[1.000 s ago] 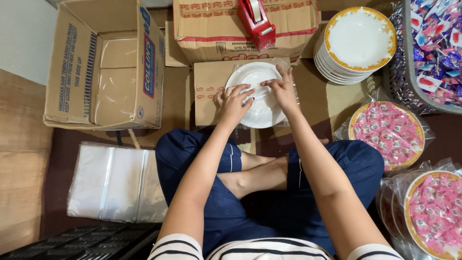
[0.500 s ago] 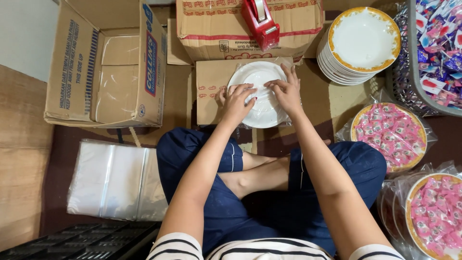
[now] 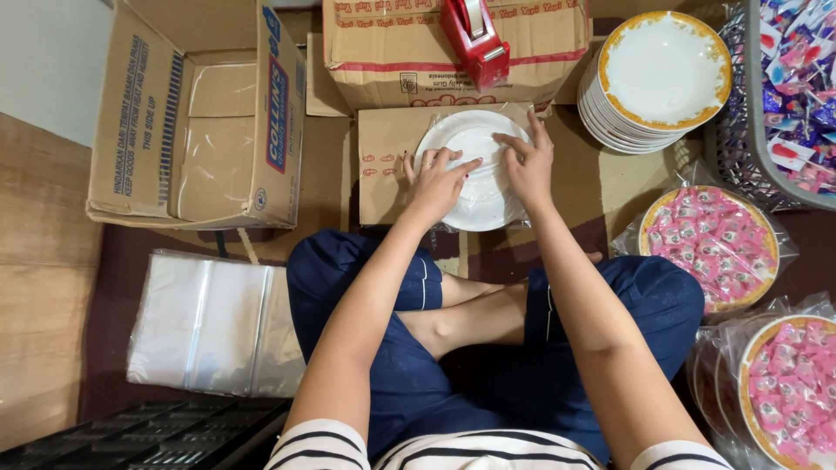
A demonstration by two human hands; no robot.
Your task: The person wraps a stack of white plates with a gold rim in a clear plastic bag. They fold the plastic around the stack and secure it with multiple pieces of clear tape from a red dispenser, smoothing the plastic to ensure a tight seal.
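Just above the frame's centre, in the single head view looking straight down, a white plate [image 3: 475, 170] wrapped in clear plastic film lay face down on a flattened cardboard piece [image 3: 387, 161]. The left hand [image 3: 435, 178] rested on the plate's left edge, fingers spread and pressing down, fingertips pointing toward the middle. The right hand [image 3: 529, 161] lay on the right half, fingers also spread flat on the film, nothing pinched. Both hands touched the round plate, which sat between them; neither was clearly nearer.

At upper right stood a stack of gold-rimmed plates [image 3: 657, 74]. Below it, at right, sat two wrapped plates of pink sweets [image 3: 710, 244]. A red tape dispenser [image 3: 475, 35] sat on a box at top centre. Clear plastic bags [image 3: 213, 322] lay at lower left.
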